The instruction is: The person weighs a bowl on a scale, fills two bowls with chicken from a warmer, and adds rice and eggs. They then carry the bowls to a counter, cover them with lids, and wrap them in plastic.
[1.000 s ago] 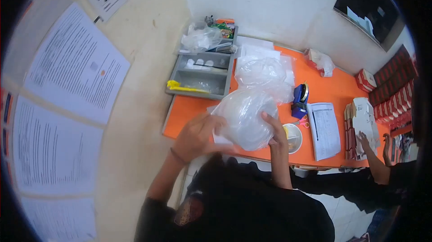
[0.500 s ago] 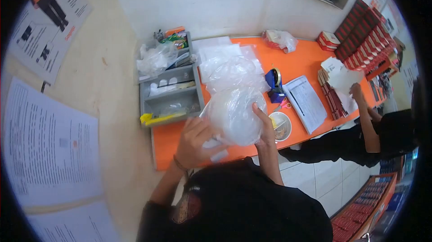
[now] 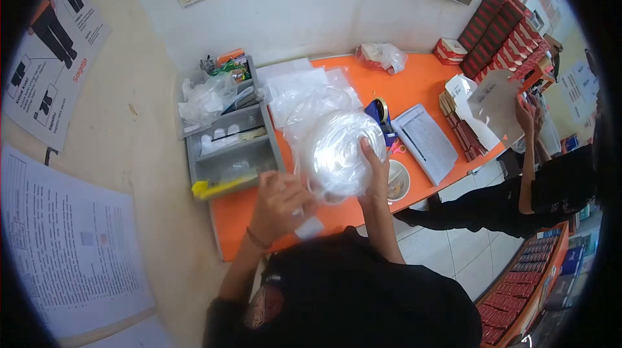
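Observation:
A round, shiny clear-plastic roll (image 3: 338, 152), with rings on its upper face, is held above the front of the orange table. My right hand (image 3: 376, 170) grips its right side, the thumb lying over the face. Close to the roll's lower left edge is my left hand (image 3: 280, 204), its fingers curled and slightly blurred; what they pinch, if anything, is hidden. A small white piece (image 3: 310, 227) shows below the left hand. Behind the roll, crumpled clear plastic (image 3: 317, 105) lies over white sheets (image 3: 295, 82).
Left on the orange table (image 3: 227, 225) stands a grey divided tray (image 3: 275, 147). To the right are a tape dispenser (image 3: 379, 115), pink scissors (image 3: 398, 147), a white bowl (image 3: 400, 183) and papers (image 3: 431, 141). A person in black (image 3: 551, 179) handles a cardboard piece (image 3: 495, 105) near stacked boxes.
The view has shifted, so the table things sit further left. The roll has tilted, turning its ringed face toward me. The other person has lifted and opened out the cardboard.

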The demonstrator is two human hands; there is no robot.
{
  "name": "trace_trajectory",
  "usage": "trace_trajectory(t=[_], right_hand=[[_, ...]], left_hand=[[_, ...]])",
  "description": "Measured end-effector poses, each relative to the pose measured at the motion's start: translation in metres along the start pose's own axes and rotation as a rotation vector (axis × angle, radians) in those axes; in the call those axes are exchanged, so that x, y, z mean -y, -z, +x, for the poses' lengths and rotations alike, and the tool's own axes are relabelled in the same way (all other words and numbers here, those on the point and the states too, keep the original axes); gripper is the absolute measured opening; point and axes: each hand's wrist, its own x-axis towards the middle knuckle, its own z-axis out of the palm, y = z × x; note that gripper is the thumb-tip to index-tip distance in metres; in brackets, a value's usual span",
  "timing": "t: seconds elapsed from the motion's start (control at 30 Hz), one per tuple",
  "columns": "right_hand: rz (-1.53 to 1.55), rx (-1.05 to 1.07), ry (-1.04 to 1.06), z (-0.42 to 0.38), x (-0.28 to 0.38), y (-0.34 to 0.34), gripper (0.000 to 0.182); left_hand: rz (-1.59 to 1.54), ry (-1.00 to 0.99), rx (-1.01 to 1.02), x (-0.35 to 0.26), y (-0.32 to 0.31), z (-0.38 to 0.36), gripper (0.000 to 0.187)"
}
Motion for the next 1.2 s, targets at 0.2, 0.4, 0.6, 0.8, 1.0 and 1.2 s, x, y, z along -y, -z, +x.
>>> trace_trajectory(t=[0.2, 0.4, 0.6, 0.8, 1.0, 1.2], right_hand=[[0.22, 0.088, -0.242, 0.006, -0.001, -0.004, 0.056], [0.176, 0.061, -0.063, 0.012, -0.017, -0.008, 0.054], [0.114, 0.065, 0.017, 0.014, -0.01, -0.017, 0.053], [0.218, 0.081, -0.12, 0.021, -0.014, -0.01, 0.056], [0.389, 0.209, -0.316, 0.029, -0.004, 0.005, 0.057], [0.355, 0.472, -0.507, 0.029, -0.007, 0.018, 0.051]], left_hand=[[-0.088, -0.096, -0.032, -0.004, -0.005, -0.004, 0.013], [-0.134, -0.016, -0.017, 0.011, -0.002, -0.008, 0.014], [-0.204, 0.246, 0.021, 0.011, 0.004, -0.004, 0.029], [0.123, 0.072, -0.093, 0.015, -0.012, 0.0, 0.034], [0.214, 0.025, -0.071, 0.011, 0.003, -0.001, 0.014], [0.499, 0.051, 0.004, 0.05, 0.034, -0.011, 0.013]])
